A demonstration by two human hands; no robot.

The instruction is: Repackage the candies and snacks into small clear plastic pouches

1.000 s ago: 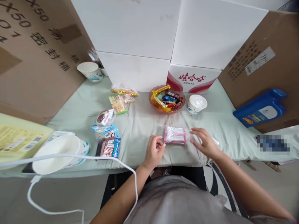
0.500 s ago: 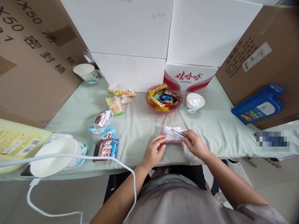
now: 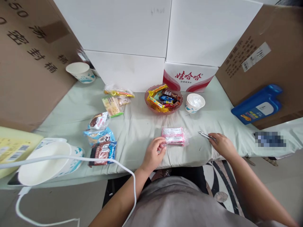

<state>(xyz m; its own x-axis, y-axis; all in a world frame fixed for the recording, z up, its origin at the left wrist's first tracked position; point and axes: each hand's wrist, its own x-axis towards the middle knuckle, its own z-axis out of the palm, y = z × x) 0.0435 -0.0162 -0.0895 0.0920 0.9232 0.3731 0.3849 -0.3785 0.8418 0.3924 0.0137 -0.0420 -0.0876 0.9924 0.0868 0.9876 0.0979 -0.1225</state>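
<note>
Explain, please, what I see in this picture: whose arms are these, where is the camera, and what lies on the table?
The camera sits on a person's head and looks down, so the two bare arms are that person's own. No machine is here. The left hand pinches the edge of a pink packet that lies on the pale green cloth. The right hand holds a thin metal tool, perhaps a pen or blade, flat on the cloth. Behind them stand a bowl of sweets and a paper cup. More snack packets lie to the left, boxes all around.
</note>
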